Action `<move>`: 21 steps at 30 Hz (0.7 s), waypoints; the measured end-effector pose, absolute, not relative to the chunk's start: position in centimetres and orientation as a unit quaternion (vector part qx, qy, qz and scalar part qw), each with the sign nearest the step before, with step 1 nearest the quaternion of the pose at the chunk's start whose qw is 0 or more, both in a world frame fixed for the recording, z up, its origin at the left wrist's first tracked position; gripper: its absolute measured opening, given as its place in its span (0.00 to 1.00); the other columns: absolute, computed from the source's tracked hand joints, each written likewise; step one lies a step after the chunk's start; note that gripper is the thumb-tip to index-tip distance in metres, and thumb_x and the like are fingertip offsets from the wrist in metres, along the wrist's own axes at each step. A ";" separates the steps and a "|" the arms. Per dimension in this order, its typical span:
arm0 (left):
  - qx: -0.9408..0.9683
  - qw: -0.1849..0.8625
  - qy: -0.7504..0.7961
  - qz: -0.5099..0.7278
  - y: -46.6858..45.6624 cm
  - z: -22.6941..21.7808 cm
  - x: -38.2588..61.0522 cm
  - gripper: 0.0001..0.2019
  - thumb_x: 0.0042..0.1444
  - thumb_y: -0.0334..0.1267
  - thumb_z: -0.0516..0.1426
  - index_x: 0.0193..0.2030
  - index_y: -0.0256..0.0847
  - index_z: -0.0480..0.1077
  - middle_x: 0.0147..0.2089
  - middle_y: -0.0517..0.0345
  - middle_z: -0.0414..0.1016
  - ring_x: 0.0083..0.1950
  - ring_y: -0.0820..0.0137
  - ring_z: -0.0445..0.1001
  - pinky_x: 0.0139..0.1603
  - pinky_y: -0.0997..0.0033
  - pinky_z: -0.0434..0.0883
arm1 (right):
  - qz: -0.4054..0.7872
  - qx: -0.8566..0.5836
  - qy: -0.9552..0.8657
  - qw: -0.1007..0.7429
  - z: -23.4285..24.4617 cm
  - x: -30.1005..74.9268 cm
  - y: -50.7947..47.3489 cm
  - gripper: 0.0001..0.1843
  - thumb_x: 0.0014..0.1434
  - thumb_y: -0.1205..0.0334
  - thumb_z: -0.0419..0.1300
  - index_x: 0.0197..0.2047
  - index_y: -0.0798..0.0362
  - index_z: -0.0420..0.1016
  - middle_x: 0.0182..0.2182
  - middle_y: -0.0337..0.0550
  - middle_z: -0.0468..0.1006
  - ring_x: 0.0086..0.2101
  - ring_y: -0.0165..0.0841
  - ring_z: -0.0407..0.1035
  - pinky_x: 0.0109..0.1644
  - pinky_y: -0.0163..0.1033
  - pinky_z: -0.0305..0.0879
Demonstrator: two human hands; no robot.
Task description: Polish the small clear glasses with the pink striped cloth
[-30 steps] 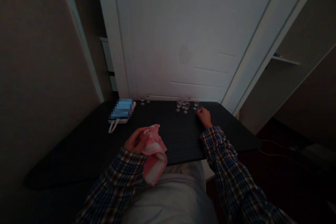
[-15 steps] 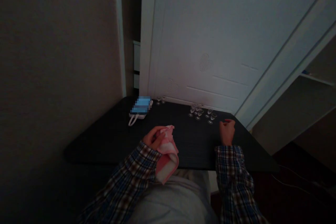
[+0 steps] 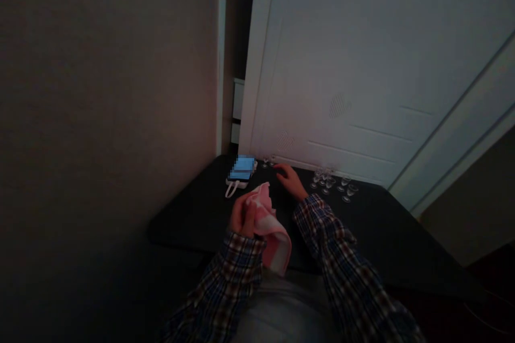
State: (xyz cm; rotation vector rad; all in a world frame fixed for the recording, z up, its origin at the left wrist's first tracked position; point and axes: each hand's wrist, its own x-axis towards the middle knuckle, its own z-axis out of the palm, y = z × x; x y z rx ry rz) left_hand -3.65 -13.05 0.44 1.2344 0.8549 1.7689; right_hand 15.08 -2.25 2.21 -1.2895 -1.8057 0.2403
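My left hand (image 3: 244,215) grips a pink and white cloth (image 3: 273,233), which hangs down past the table's front edge. My right hand (image 3: 293,181) reaches over the dark table with fingers stretched out and nothing in them. Just beyond its fingertips, two small stemmed glasses (image 3: 268,162) stand at the back near the white panel. Several more small stemmed glasses (image 3: 328,182) are grouped to the right of that hand, two of them set slightly apart.
A phone (image 3: 242,168) with a blue, blurred screen rests on a white device with a looped strap at the table's back left. The black table (image 3: 189,220) meets a wall (image 3: 140,107) on the left and a white panel door (image 3: 314,80) behind.
My right hand has swung left from beside the right-hand glasses to the two at the back left, its fingers now extended. The view has turned rightward. The cloth stays in my left hand.
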 end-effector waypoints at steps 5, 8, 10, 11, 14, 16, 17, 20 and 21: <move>0.449 0.359 0.351 0.739 -13.4 0.4 -4.2 0.16 0.56 0.46 0.51 0.43 0.37 0.67 0.42 0.50 0.72 0.40 0.68 0.71 0.38 0.73 0.68 | 0.127 -0.531 -0.724 0.421 0.2 13.4 2.8 0.21 0.51 0.64 0.56 0.50 0.52 0.68 0.52 0.47 0.66 0.54 0.38 0.58 0.60 0.46 0.50; 0.472 0.354 0.352 0.727 -13.2 0.1 -4.3 0.16 0.56 0.47 0.50 0.44 0.37 0.66 0.42 0.49 0.71 0.41 0.66 0.71 0.41 0.70 0.68 | 0.149 -0.537 -0.725 0.406 -0.4 12.8 4.2 0.21 0.52 0.63 0.56 0.51 0.52 0.68 0.53 0.48 0.65 0.55 0.38 0.57 0.61 0.46 0.48; 0.493 0.357 0.358 0.708 -13.1 -0.1 -4.5 0.16 0.56 0.47 0.50 0.44 0.37 0.65 0.44 0.48 0.71 0.44 0.65 0.70 0.44 0.68 0.68 | 0.160 -0.542 -0.724 0.397 -0.6 12.6 4.9 0.21 0.52 0.63 0.56 0.51 0.53 0.69 0.53 0.49 0.65 0.56 0.38 0.56 0.62 0.47 0.47; 0.499 0.359 0.362 0.701 -13.1 -0.1 -4.5 0.16 0.57 0.47 0.50 0.45 0.38 0.64 0.45 0.48 0.71 0.45 0.64 0.70 0.45 0.67 0.68 | 0.166 -0.544 -0.723 0.392 -0.7 12.5 5.1 0.21 0.52 0.63 0.56 0.51 0.53 0.68 0.53 0.49 0.65 0.56 0.38 0.56 0.62 0.47 0.46; 0.504 0.353 0.370 0.696 -13.1 -0.2 -4.5 0.16 0.57 0.48 0.48 0.45 0.38 0.64 0.45 0.48 0.70 0.45 0.64 0.70 0.46 0.68 0.68 | 0.181 -0.556 -0.716 0.381 -0.8 12.5 6.0 0.21 0.53 0.61 0.57 0.52 0.52 0.68 0.53 0.48 0.65 0.56 0.39 0.55 0.62 0.49 0.46; 0.501 0.347 0.371 0.701 -13.2 -0.2 -4.5 0.16 0.57 0.48 0.49 0.44 0.38 0.65 0.44 0.49 0.71 0.44 0.65 0.71 0.44 0.70 0.68 | 0.188 -0.565 -0.710 0.376 -0.8 12.4 6.5 0.21 0.53 0.61 0.57 0.52 0.52 0.68 0.53 0.48 0.65 0.56 0.40 0.54 0.61 0.51 0.45; 0.499 0.348 0.370 0.703 -13.2 -0.2 -4.4 0.16 0.57 0.48 0.49 0.44 0.38 0.65 0.43 0.50 0.71 0.42 0.66 0.71 0.42 0.70 0.68 | 0.190 -0.570 -0.706 0.375 -0.7 12.4 6.8 0.21 0.53 0.62 0.57 0.51 0.52 0.68 0.53 0.48 0.65 0.56 0.40 0.54 0.61 0.51 0.45; 0.496 0.359 0.366 0.701 -13.3 -0.3 -4.4 0.17 0.57 0.48 0.49 0.44 0.38 0.65 0.41 0.50 0.72 0.39 0.66 0.71 0.38 0.71 0.68 | 0.195 -0.575 -0.700 0.375 -0.4 12.1 7.2 0.20 0.51 0.62 0.58 0.49 0.53 0.69 0.52 0.49 0.66 0.55 0.41 0.55 0.61 0.51 0.46; 0.497 0.361 0.366 0.699 -13.3 -0.3 -4.4 0.17 0.56 0.49 0.50 0.44 0.38 0.65 0.42 0.50 0.72 0.39 0.66 0.71 0.38 0.71 0.68 | 0.196 -0.574 -0.699 0.378 -0.3 12.1 7.2 0.20 0.51 0.62 0.59 0.49 0.53 0.70 0.51 0.49 0.66 0.55 0.41 0.56 0.61 0.51 0.46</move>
